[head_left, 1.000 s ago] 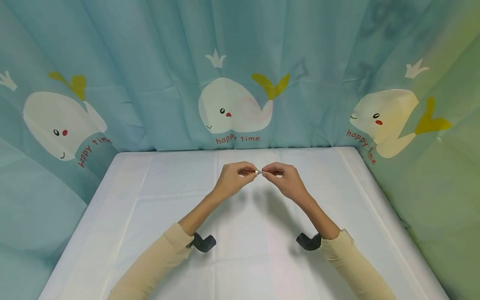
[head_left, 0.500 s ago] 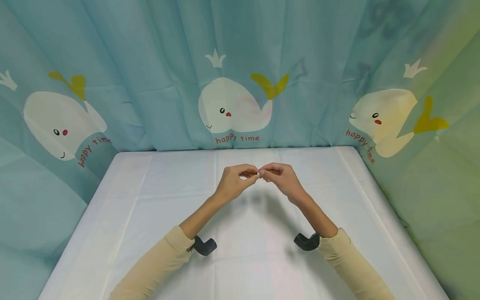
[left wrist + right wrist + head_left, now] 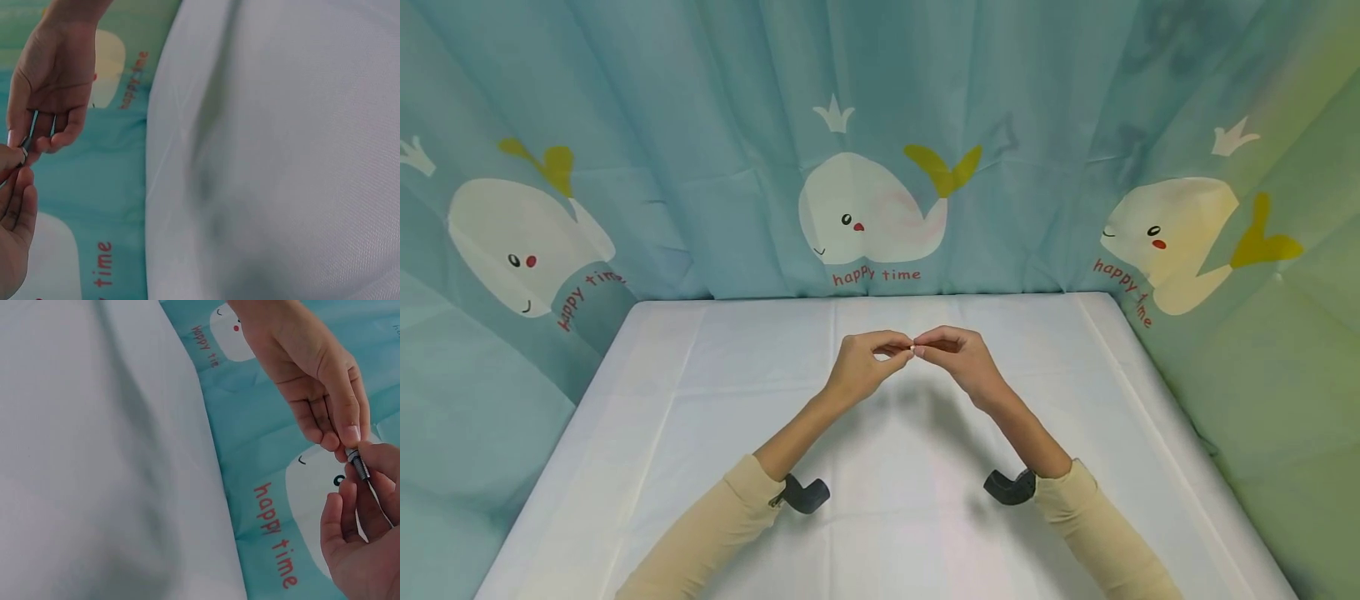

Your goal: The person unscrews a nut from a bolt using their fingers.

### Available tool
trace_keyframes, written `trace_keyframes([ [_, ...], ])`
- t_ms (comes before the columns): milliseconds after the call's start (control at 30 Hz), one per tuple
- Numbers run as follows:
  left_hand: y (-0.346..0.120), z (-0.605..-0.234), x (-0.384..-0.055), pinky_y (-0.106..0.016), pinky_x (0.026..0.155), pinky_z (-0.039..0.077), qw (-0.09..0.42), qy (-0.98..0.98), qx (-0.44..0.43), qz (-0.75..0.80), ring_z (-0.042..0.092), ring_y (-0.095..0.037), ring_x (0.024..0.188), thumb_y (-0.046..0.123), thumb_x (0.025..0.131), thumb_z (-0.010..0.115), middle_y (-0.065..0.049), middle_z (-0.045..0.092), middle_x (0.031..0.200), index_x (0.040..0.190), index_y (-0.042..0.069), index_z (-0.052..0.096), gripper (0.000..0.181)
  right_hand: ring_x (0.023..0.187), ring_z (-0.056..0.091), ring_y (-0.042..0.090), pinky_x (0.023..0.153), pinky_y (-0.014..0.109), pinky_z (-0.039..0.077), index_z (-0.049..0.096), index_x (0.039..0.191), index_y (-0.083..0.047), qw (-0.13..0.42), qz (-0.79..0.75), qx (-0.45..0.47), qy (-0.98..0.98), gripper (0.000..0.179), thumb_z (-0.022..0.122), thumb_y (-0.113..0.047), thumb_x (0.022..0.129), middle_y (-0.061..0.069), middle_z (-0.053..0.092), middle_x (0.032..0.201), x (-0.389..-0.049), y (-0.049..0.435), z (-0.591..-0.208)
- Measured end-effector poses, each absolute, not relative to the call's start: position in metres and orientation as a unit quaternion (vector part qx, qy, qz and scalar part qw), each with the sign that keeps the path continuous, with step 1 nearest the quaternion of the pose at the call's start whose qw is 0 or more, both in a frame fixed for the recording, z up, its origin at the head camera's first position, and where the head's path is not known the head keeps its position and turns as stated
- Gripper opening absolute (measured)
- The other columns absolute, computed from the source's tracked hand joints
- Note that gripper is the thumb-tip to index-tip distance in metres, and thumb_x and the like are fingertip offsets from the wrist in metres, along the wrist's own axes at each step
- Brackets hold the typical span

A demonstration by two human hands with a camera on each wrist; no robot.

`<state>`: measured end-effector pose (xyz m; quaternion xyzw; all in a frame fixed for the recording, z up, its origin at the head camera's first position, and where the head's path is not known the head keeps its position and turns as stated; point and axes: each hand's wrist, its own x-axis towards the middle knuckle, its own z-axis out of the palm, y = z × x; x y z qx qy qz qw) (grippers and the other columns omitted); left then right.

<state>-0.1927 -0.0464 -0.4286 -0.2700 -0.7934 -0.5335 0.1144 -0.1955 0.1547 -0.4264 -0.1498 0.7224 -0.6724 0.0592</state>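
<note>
A small silver bolt (image 3: 359, 466) with a threaded shank sits between the fingertips of both hands, held above the table. My left hand (image 3: 859, 365) pinches its upper end, where a nut-like ring (image 3: 352, 454) shows in the right wrist view. From the other side, my right hand (image 3: 966, 363) has thumb and fingers on the bolt near that ring. Fingertips of the two hands nearly meet, so only a tiny bright bit of the bolt shows in the head view. In the left wrist view the bolt (image 3: 25, 147) is partly hidden by the left thumb.
A white cloth (image 3: 895, 500) covers the table below the hands. Behind and beside it hang blue-green curtains (image 3: 737, 217) printed with whales. Dark curved wrist mounts (image 3: 807, 495) stick out at both cuffs.
A second ago the hands stood slightly apart, with more of the bolt visible between them. The right hand has since closed in on the left, and the fingertips have shifted a little on the bolt.
</note>
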Motion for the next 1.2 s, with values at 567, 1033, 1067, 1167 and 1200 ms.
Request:
trace_keyframes([
  [567,-0.0503,-0.4283,-0.1922,-0.035,0.068,0.059,0.122,-0.785,-0.271,-0.543,0.071,-0.013,0.079,0.005,0.089,0.075,-0.004,0.075,0.091,0.098,0.003,0.077,0.01,0.091,0.065,0.022,0.088,0.034,0.054,0.067,0.113,0.007,0.066,-0.673,-0.121,0.727,0.03,0.067,-0.019,0.098,0.005,0.071,0.098,-0.1955,0.1468,-0.4263],
  [1033,-0.0524,-0.4241,-0.1899,-0.029,0.071,0.059,0.111,-0.79,-0.263,-0.543,0.071,-0.013,0.082,0.006,0.089,0.075,-0.003,0.075,0.091,0.098,0.003,0.077,0.01,0.098,0.066,0.023,0.092,0.04,0.054,0.066,0.112,0.008,0.081,-0.693,-0.144,0.701,0.024,0.071,-0.004,0.092,0.009,0.068,0.105,-0.1932,0.1472,-0.4253],
  [1067,-0.0524,-0.4239,-0.1899,-0.027,0.072,0.058,0.11,-0.789,-0.264,-0.544,0.071,-0.013,0.082,0.006,0.089,0.075,-0.004,0.075,0.091,0.098,0.003,0.077,0.01,0.097,0.066,0.022,0.091,0.039,0.055,0.065,0.111,0.009,0.08,-0.695,-0.149,0.699,0.024,0.071,-0.003,0.092,0.009,0.067,0.105,-0.1932,0.1472,-0.4252],
  [1167,-0.0525,-0.424,-0.19,-0.026,0.072,0.058,0.112,-0.787,-0.265,-0.545,0.071,-0.013,0.082,0.005,0.089,0.075,-0.004,0.075,0.091,0.098,0.002,0.077,0.009,0.095,0.066,0.02,0.086,0.03,0.055,0.062,0.112,0.011,0.079,-0.698,-0.159,0.694,0.024,0.069,0.001,0.091,0.01,0.065,0.107,-0.1932,0.1465,-0.4245],
  [1200,-0.0526,-0.4241,-0.19,-0.026,0.072,0.058,0.113,-0.786,-0.266,-0.546,0.071,-0.013,0.082,0.005,0.089,0.075,-0.004,0.075,0.091,0.098,0.002,0.077,0.009,0.094,0.065,0.02,0.086,0.03,0.055,0.061,0.114,0.011,0.078,-0.698,-0.162,0.693,0.026,0.069,0.001,0.091,0.011,0.064,0.109,-0.1931,0.1462,-0.4241],
])
